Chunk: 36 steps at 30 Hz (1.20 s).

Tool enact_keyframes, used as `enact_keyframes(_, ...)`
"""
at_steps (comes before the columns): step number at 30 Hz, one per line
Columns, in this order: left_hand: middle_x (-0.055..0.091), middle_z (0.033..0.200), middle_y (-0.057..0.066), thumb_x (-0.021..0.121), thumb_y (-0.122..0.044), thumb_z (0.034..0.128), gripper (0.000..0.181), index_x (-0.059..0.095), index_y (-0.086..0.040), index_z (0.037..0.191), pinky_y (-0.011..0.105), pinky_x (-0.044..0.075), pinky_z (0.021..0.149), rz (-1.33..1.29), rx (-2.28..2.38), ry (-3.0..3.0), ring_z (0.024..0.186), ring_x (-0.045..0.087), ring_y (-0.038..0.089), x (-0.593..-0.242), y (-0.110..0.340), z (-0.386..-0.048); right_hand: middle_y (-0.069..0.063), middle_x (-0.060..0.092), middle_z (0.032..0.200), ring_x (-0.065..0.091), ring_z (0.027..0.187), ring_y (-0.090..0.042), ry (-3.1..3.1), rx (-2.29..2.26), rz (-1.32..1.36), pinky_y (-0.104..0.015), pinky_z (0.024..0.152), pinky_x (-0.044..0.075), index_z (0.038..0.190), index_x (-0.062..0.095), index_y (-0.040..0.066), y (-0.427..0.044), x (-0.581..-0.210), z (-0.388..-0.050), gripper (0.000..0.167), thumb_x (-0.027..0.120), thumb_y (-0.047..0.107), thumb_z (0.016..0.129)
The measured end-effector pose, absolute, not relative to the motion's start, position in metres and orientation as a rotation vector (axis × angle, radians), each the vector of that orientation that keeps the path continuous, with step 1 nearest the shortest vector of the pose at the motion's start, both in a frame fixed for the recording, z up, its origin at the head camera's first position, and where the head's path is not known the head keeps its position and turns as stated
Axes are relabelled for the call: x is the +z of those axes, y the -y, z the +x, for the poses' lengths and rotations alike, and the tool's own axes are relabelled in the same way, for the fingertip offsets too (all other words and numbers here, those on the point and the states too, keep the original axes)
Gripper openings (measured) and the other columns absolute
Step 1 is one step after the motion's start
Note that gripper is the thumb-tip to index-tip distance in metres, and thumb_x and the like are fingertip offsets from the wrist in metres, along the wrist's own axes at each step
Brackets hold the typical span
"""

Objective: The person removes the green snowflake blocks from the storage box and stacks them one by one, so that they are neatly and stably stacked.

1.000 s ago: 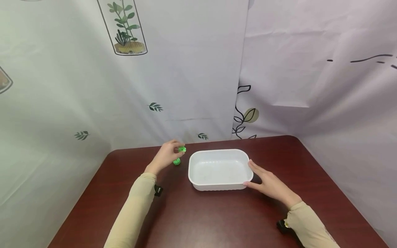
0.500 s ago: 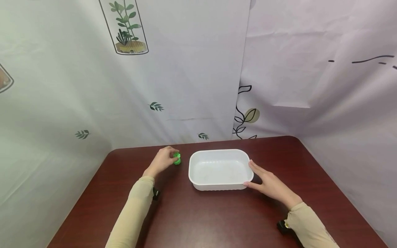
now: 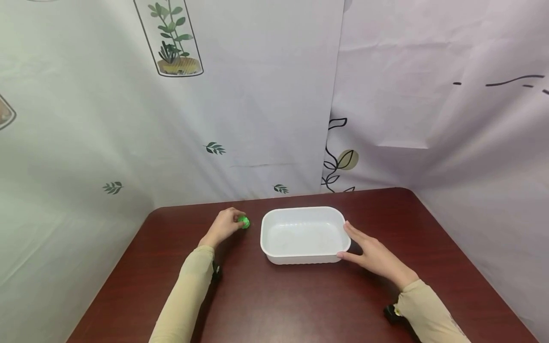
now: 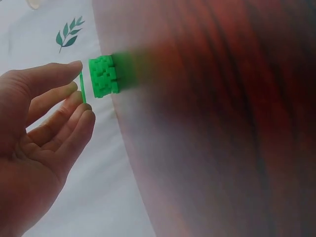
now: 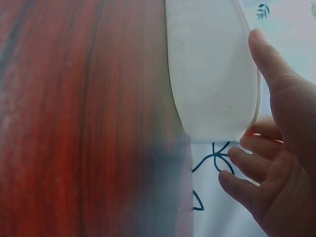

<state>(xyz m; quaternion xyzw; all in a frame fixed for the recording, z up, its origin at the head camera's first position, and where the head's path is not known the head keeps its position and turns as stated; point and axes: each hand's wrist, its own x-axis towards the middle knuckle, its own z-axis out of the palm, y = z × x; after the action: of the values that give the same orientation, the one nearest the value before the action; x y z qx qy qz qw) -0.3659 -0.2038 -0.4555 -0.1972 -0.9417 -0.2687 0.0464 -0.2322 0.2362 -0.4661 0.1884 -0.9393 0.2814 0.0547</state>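
Note:
My left hand (image 3: 224,226) is at the back left of the table, pinching a thin green disc (image 4: 83,88) between thumb and fingertips. Just beyond that disc, the left wrist view has a short stack of green toothed discs (image 4: 102,76), a small gap apart from it. In the head view the green pieces (image 3: 245,222) partly hide behind the fingers. A white rectangular dish (image 3: 305,259) stands right of them with nothing inside. My right hand (image 3: 373,255) rests spread against its right end, the thumb (image 5: 264,54) at the rim and the fingers relaxed.
The dark red wooden table (image 3: 279,300) has its back edge close behind the green pieces and the dish. White patterned cloth (image 3: 266,95) hangs behind and at both sides. A small black device (image 3: 391,313) is strapped under the right wrist.
My left hand has moved slightly left and down, bringing the green disc from above and right of the stack to the stack itself. The right hand and the dish have stayed put.

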Motion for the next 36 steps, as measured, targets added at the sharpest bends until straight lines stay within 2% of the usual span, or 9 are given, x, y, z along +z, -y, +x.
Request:
enact_keyframes(13, 0.066, 0.100, 0.010, 0.077, -0.011, 0.0875, 0.030, 0.073, 0.002, 0.115, 0.039, 0.049, 0.073, -0.590, -0.793, 2.901, 0.082, 0.056, 0.021, -0.460, 0.205, -0.370, -0.019, 0.033, 0.160, 0.038, 0.142, -0.041, 2.861, 0.864, 0.570, -0.057, 0.108, 0.038, 0.156, 0.035, 0.002, -0.234, -0.467, -0.234, 0.102, 0.066, 0.068, 0.085)
enact_keyframes(19, 0.066, 0.102, 0.011, 0.077, -0.010, 0.0883, 0.029, 0.073, 0.002, 0.115, 0.040, 0.049, 0.074, -0.582, -0.798, 2.909, 0.083, 0.057, 0.022, -0.460, 0.205, -0.370, -0.018, 0.032, 0.160, 0.037, 0.142, -0.041, 2.868, 0.866, 0.567, -0.057, 0.108, 0.038, 0.156, 0.034, 0.003, -0.233, -0.467, -0.235, 0.101, 0.065, 0.069, 0.085)
enact_keyframes(25, 0.066, 0.106, 0.011, 0.076, -0.011, 0.0892, 0.031, 0.072, 0.002, 0.117, 0.042, 0.051, 0.078, -0.584, -0.832, 2.910, 0.088, 0.059, 0.023, -0.461, 0.206, -0.368, -0.018, 0.032, 0.160, 0.037, 0.142, -0.041, 2.874, 0.871, 0.560, -0.057, 0.108, 0.038, 0.156, 0.034, 0.003, -0.232, -0.468, -0.234, 0.101, 0.067, 0.067, 0.085)
enact_keyframes(31, 0.066, 0.111, 0.014, 0.073, -0.012, 0.0920, 0.032, 0.071, 0.003, 0.120, 0.047, 0.053, 0.085, -0.581, -0.887, 2.880, 0.099, 0.064, 0.030, -0.458, 0.208, -0.364, -0.018, 0.032, 0.160, 0.037, 0.142, -0.041, 2.875, 0.866, 0.560, -0.057, 0.108, 0.038, 0.156, 0.034, 0.003, -0.232, -0.469, -0.233, 0.102, 0.066, 0.068, 0.085)
enact_keyframes(36, 0.066, 0.115, 0.015, 0.071, -0.016, 0.0952, 0.032, 0.070, 0.002, 0.122, 0.049, 0.053, 0.087, -0.588, -0.914, 2.810, 0.103, 0.064, 0.032, -0.450, 0.203, -0.362, -0.019, 0.033, 0.159, 0.038, 0.142, -0.042, 2.867, 0.860, 0.568, -0.058, 0.107, 0.039, 0.155, 0.035, 0.002, -0.235, -0.466, -0.237, 0.098, 0.072, 0.060, 0.085)
